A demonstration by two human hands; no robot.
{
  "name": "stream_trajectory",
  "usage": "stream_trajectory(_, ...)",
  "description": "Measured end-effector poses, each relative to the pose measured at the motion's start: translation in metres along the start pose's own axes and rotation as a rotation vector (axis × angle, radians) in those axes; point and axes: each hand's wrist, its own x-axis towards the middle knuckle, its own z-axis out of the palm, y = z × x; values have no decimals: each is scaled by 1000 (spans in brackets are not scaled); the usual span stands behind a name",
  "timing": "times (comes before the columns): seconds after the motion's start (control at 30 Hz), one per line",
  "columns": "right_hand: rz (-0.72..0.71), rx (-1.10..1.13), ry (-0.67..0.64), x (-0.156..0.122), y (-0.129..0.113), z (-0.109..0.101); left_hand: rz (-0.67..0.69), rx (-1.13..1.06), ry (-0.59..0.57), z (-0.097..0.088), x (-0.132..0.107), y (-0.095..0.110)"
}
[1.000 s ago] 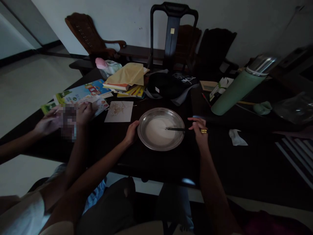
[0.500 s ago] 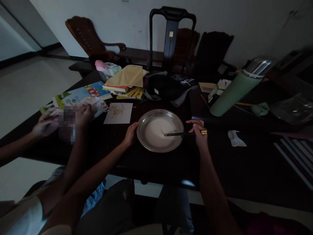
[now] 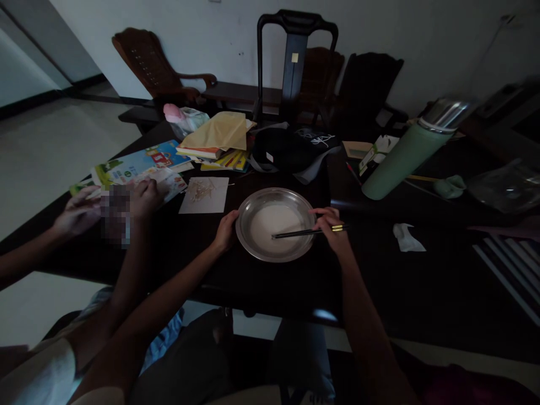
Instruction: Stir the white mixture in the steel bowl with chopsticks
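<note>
A round metal bowl (image 3: 276, 256) stands on the dark table with a pale, milky liquid (image 3: 276, 216) in it. My left hand (image 3: 226, 230) grips the bowl's left rim, thumb on top. In my right hand (image 3: 334, 229) are dark chopsticks (image 3: 297, 232) with gold bands, held at a low slant across the bowl's right rim. Their tips dip into the liquid a little left of the bowl's middle. Left of the bowl lies a white sheet of paper (image 3: 217, 202) with thin pale sticks (image 3: 202, 190) heaped on it.
Another person's hands (image 3: 145, 199) are at the left, over colourful booklets (image 3: 145, 157). Behind the bowl are stacked books (image 3: 223, 163) and a black bag (image 3: 291, 152). A green thermos (image 3: 405, 160), a crumpled tissue (image 3: 408, 238) and several folders (image 3: 508, 270) stand or lie at right.
My right hand has moved left, nearer the bowl, and the chopstick tips have slid left and slightly towards me through the liquid. My left hand stays on the rim.
</note>
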Motion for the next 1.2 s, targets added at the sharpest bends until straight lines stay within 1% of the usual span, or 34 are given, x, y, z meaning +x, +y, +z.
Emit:
stream_trajectory(0.03,-2,-28,-46,0,-1,3,-2,3,-2,0,0,0)
stream_trajectory(0.07,2,-54,-63,0,-1,4,-6,6,-5,0,0,0)
stream_trajectory(0.1,7,-71,-45,0,-1,3,-8,8,-6,0,0,0)
stream_trajectory(0.2,23,-42,126,1,1,-5,-5,7,-2,0,-1,0)
stream_trajectory(0.23,24,-13,167,0,1,-8,-4,4,1,0,-1,0)
stream_trajectory(0.27,22,15,180,0,2,-9,-5,1,4,1,-1,1)
stream_trajectory(0.3,16,33,160,0,1,-9,-8,0,5,1,-1,1)
stream_trajectory(0.37,-2,24,51,0,0,-4,-12,1,4,1,-2,1)
stream_trajectory(0.43,-14,-32,-46,-1,-1,2,-14,1,1,0,-2,1)
stream_trajectory(0.47,-11,-64,-55,0,-1,3,-14,0,1,0,-1,1)
stream_trajectory(0.5,-2,-90,-32,0,-1,3,-15,-3,2,0,-1,1)
stream_trajectory(0.57,17,-90,83,0,0,-1,-13,-4,6,0,-1,0)
stream_trajectory(0.63,23,-25,185,0,1,-8,-8,-2,10,-1,0,-1)
stream_trajectory(0.67,23,12,200,0,2,-10,-6,0,11,-1,0,-1)
stream_trajectory(0.7,22,36,180,0,1,-9,-6,0,11,-1,0,-1)
stream_trajectory(0.73,19,41,131,0,0,-8,-8,1,11,-1,0,-2)
stream_trajectory(0.8,4,1,3,0,-2,-1,-16,-1,12,-1,0,-1)
stream_trajectory(0.83,-5,-31,-43,0,-3,2,-21,-1,13,-1,0,-1)
stream_trajectory(0.87,-11,-59,-59,0,-3,5,-26,-2,14,0,0,-1)
stream_trajectory(0.9,-11,-81,-44,0,-3,5,-30,-3,14,0,-1,0)
stream_trajectory(0.97,3,-88,55,1,-3,2,-32,-1,15,1,-1,1)
stream_trajectory(1.03,23,-48,149,1,-2,-4,-31,2,19,1,-2,1)
stream_trajectory(1.07,26,-24,164,1,-2,-6,-29,3,21,2,-2,2)
stream_trajectory(1.13,17,5,108,0,-2,-5,-24,3,24,2,-2,2)
stream_trajectory(1.2,-2,-12,0,0,-2,1,-23,-1,24,3,-2,3)
